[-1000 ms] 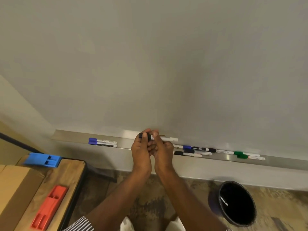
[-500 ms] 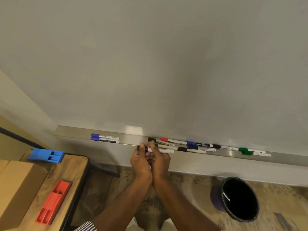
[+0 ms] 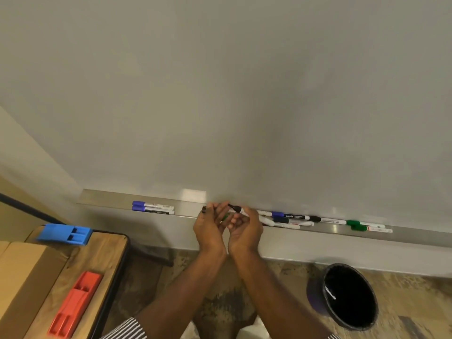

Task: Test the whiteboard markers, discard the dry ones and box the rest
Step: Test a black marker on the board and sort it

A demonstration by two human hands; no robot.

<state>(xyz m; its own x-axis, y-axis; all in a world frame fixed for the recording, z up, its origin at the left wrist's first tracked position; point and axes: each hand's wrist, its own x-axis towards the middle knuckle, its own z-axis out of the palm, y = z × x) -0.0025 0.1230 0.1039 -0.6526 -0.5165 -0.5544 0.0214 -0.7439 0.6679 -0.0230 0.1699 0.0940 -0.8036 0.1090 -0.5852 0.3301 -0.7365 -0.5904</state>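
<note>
The right hand (image 3: 245,225) pinches an uncapped black marker (image 3: 236,209), tip pointing left and up at the foot of the whiteboard (image 3: 220,94), while the left hand (image 3: 209,222) curls around its black cap (image 3: 204,209) just left of it. On the tray (image 3: 190,209), 2 blue markers (image 3: 152,208) lie to the left and a mixed row of markers (image 3: 325,220) to the right. A black bin (image 3: 348,296) stands on the floor near right; a blue box (image 3: 64,234) and a red box (image 3: 74,305) sit on the table (image 3: 107,245) at left.
</note>
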